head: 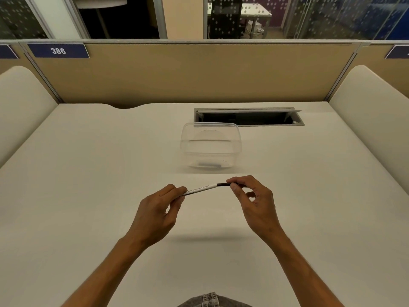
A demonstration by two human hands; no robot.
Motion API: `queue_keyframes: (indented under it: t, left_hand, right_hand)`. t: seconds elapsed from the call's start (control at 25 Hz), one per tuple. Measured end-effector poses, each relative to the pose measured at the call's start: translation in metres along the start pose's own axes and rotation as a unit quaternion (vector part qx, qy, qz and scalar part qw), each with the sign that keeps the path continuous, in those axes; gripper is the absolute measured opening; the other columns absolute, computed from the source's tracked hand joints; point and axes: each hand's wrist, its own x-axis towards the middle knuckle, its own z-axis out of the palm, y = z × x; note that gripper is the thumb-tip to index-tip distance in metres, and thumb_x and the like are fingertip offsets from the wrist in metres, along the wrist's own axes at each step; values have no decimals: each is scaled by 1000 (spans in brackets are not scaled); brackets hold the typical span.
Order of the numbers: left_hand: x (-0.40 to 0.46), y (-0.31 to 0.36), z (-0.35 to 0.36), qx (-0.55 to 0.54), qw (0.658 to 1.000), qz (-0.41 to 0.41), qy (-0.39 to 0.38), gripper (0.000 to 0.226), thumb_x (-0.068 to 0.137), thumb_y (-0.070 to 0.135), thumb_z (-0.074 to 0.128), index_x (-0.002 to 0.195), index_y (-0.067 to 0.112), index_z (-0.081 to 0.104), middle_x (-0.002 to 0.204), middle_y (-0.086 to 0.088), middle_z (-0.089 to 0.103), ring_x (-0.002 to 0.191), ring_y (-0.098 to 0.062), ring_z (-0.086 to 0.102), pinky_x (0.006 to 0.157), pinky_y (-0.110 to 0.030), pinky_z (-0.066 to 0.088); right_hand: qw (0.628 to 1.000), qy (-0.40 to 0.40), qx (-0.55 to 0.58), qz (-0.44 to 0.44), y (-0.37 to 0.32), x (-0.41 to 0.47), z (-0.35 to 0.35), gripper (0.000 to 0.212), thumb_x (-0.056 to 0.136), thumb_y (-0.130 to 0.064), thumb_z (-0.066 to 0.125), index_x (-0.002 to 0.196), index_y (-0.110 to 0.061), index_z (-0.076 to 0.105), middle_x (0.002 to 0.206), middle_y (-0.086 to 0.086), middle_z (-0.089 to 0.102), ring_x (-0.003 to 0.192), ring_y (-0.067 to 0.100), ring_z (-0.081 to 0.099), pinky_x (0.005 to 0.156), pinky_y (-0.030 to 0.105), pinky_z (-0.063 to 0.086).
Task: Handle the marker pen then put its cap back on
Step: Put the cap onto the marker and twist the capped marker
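The pen [202,189] is held in the air above the desk [88,173], low centre of the view, between both hands. Its long axis runs roughly from 8 o'clock to 2 o'clock, the white printed barrel toward the left hand [155,212] and the dark end toward the right hand [254,202]. The left hand pinches the barrel's near-left end between thumb and fingertips; the right hand pinches the dark section, which looks like the cap [223,185], at the far-right end, its other fingers loosely curled. Whether the cap is fully seated or partly drawn off I cannot tell; it meets the barrel with no visible gap. The coming move turns on that shared axis: each hand has its own end, so pulling or pushing must go straight along the pen's line, the right hand toward 2 o'clock to uncap or back toward 8 o'clock to close. A clear tub [210,147] sits on the desk at 12 o'clock, apart from the hands, with a cable slot [249,117] behind it
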Motion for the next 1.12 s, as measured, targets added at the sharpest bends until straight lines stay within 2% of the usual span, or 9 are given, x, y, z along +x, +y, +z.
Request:
queue_keyframes:
  t: [0.2, 0.28, 0.44, 0.56, 0.84, 1.0, 1.12]
  left_hand:
    - [2, 5, -2, 29, 1000, 4, -10, 18, 91, 18, 55, 105, 18, 67, 75, 11, 56, 58, -8, 46, 50, -27, 45]
    - [2, 7, -3, 34, 999, -1, -16, 17, 90, 20, 55, 102, 20, 66, 73, 13, 53, 57, -6, 44, 50, -25, 44]
    - [3, 9, -5, 36, 999, -2, -29, 22, 92, 35, 48, 98, 24, 66, 72, 16, 46, 57, -8, 47, 51, -25, 45]
    - [5, 9, -5, 34, 999, 1, -21, 25, 94, 39, 45, 97, 25, 66, 72, 19, 43, 57, -7, 46, 51, -22, 42]
    - [5, 10, -5, 52, 998, -4, -22, 30, 93, 40, 44, 104, 25, 68, 73, 14, 49, 55, -13, 50, 49, -32, 47]
    - [4, 11, -6, 56, 998, -4, -19, 26, 92, 38, 46, 97, 25, 69, 73, 12, 52, 55, -14, 49, 49, -31, 45]
    - [5, 14, -6, 67, 998, 4, -19, 23, 92, 36, 48, 94, 25, 68, 73, 11, 53, 54, -12, 47, 49, -24, 40]
  right_hand:
    - [1000, -13, -17, -20, -1, 1, -3, 16, 91, -17, 65, 96, -32, 70, 97, -16, 69, 92, 9, 63, 63, 14, 44]
    - [1000, -8, 13, 0, -1, 2, -4, 17, 88, -17, 69, 96, -31, 71, 93, -16, 71, 90, 7, 65, 64, 10, 45]
    - [998, -5, 46, 33, 0, 4, -6, 12, 82, -19, 76, 89, -29, 73, 87, -13, 74, 89, 5, 68, 66, 11, 45]
    - [997, -23, 62, 48, 0, 3, -5, 12, 81, -20, 77, 89, -28, 77, 88, -13, 76, 89, 5, 68, 68, 11, 46]
    - [996, -50, 50, 48, 0, 3, -6, 13, 86, -19, 72, 93, -28, 77, 91, -14, 76, 90, 7, 68, 73, 18, 48]
    - [997, -67, 1, 26, -2, 3, -5, 7, 89, -30, 67, 86, -32, 72, 84, -15, 74, 85, 5, 65, 67, 14, 43]
    - [996, -77, -41, 5, -3, 2, -3, 21, 90, -47, 55, 76, -35, 66, 76, -14, 70, 77, 7, 61, 62, 20, 40]
